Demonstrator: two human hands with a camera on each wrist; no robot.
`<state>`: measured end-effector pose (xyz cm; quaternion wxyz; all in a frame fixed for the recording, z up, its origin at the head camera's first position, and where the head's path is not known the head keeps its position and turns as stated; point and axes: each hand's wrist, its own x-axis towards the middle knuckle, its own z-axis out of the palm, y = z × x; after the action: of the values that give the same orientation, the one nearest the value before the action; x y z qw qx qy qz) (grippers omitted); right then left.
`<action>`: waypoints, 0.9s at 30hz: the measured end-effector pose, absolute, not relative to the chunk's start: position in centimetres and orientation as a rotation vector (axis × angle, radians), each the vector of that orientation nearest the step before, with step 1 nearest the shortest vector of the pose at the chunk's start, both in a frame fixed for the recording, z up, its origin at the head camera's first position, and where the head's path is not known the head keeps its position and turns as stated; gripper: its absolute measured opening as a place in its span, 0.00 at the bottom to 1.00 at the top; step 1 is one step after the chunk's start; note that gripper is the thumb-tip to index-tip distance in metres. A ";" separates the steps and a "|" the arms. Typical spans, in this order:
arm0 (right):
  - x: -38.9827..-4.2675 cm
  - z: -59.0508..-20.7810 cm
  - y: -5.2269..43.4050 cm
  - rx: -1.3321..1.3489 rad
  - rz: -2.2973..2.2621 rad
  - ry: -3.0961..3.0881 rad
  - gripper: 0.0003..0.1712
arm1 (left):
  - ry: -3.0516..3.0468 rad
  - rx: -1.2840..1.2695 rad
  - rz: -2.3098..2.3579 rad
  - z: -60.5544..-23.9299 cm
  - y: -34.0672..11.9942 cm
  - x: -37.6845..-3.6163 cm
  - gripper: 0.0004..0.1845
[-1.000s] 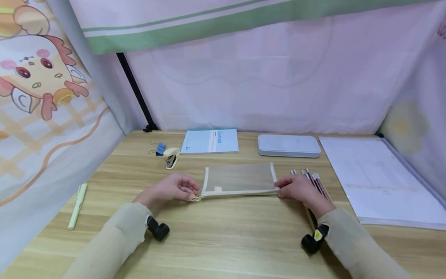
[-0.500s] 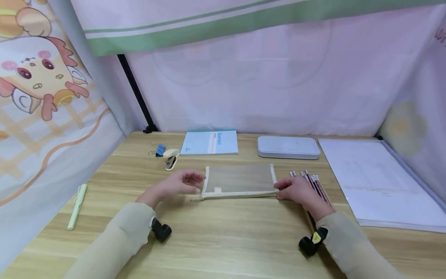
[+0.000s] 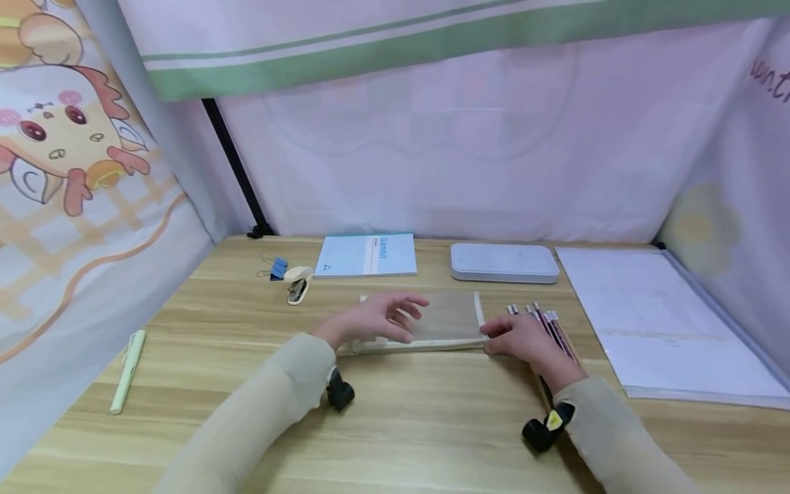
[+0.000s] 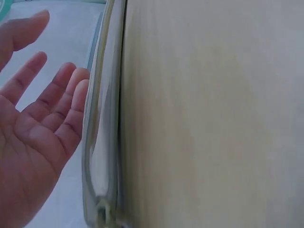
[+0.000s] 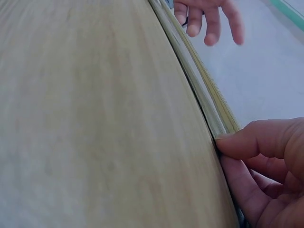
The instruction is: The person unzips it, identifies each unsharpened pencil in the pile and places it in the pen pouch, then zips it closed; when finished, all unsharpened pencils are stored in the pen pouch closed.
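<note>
Head view: mesh pouch (image 3: 447, 319) between both hands' fingers (image 3: 412, 303).

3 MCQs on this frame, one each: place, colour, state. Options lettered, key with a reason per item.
1. Where do the pencils lie?
A. left of the stapler
B. just right of the mesh pouch, by the right hand
C. on the notebook

2. What colour is the binder clip?
A. blue
B. red
C. black

3. How is the left hand?
A. clenched in a fist on the pen
B. gripping the stapler
C. open, fingers spread over the pouch

Key: 1 B, the head view shows the bundle beside the pouch's right end; 2 A, the clip beside the stapler is blue; 3 C, the left wrist view shows a flat open palm.
</note>
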<state>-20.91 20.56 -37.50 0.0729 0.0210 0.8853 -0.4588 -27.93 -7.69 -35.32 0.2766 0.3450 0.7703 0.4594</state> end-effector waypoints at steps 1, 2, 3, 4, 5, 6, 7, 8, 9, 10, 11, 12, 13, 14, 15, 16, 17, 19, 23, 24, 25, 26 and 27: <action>-20.9 -37.6 20.5 0.066 -1.380 2.653 0.20 | 2.062 0.922 1.235 -35.4 -7.4 -27.9 0.37; -20.9 -37.6 20.5 0.075 -1.381 2.650 0.20 | 2.058 0.909 1.242 -35.5 -7.1 -27.9 0.38; -21.0 -37.7 20.6 0.083 -1.379 2.647 0.20 | 2.054 0.896 1.253 -35.5 -6.9 -28.0 0.38; -21.0 -37.7 20.6 0.092 -1.380 2.644 0.20 | 2.055 0.882 1.260 -35.6 -6.7 -28.0 0.39; -21.0 -37.8 20.6 0.096 -1.377 2.644 0.20 | 2.061 0.874 1.262 -35.7 -6.6 -28.0 0.38; -21.0 -37.8 20.6 0.102 -1.376 2.643 0.20 | 2.066 0.869 1.259 -35.9 -6.5 -28.0 0.39; -21.0 -37.8 20.7 0.100 -1.375 2.642 0.20 | 2.064 0.857 1.255 -36.0 -6.4 -28.0 0.38; -21.1 -37.8 20.7 0.103 -1.375 2.641 0.20 | 2.060 0.846 1.249 -36.1 -6.4 -28.0 0.38; -21.1 -37.9 20.7 0.099 -1.373 2.642 0.21 | 2.059 0.838 1.238 -36.3 -6.3 -28.0 0.38; -21.1 -37.9 20.7 0.093 -1.367 2.648 0.21 | 2.056 0.830 1.230 -36.4 -6.3 -28.0 0.38; -21.1 -37.8 20.7 0.086 -1.360 2.654 0.21 | 2.050 0.823 1.227 -36.5 -6.3 -28.0 0.38; -21.0 -37.8 20.7 0.081 -1.355 2.660 0.21 | 2.045 0.814 1.222 -36.6 -6.3 -28.0 0.39; -21.0 -37.8 20.8 0.081 -1.355 2.665 0.21 | 2.041 0.811 1.219 -36.8 -6.2 -28.0 0.38; -20.9 -37.8 20.9 0.081 -1.354 2.671 0.21 | 2.040 0.813 1.215 -36.9 -6.1 -28.0 0.38; -20.8 -37.7 21.0 0.076 -1.356 2.672 0.21 | 2.042 0.817 1.214 -37.0 -6.1 -28.0 0.38; -20.7 -37.7 21.0 0.069 -1.362 2.668 0.21 | 2.045 0.821 1.215 -37.1 -6.0 -28.0 0.37; -20.7 -37.7 21.1 0.061 -1.377 2.658 0.21 | 2.051 0.825 1.213 -37.3 -6.0 -28.1 0.37; -20.6 -37.7 21.4 0.024 -1.392 2.644 0.22 | 2.060 0.820 1.222 -37.5 -5.9 -28.1 0.35; -20.6 -37.2 22.5 -0.111 -1.394 2.645 0.25 | 2.090 0.799 1.252 -38.0 -6.0 -28.0 0.29; -20.5 -36.9 22.9 -0.152 -1.410 2.638 0.26 | 2.106 0.791 1.256 -38.0 -6.1 -27.9 0.28; -20.4 -36.5 23.3 -0.187 -1.434 2.615 0.27 | 2.121 0.789 1.257 -38.0 -6.1 -27.9 0.26; -20.3 -36.0 23.7 -0.209 -1.478 2.579 0.28 | 2.132 0.786 1.261 -38.0 -6.2 -27.8 0.24; -20.1 -35.5 24.3 -0.225 -1.519 2.540 0.29 | 2.139 0.779 1.266 -37.9 -6.2 -27.8 0.23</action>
<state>-20.13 24.30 -35.51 0.0866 -0.0756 0.8526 -0.5098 -27.77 -6.21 -37.89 0.2652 0.2884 0.7918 0.4685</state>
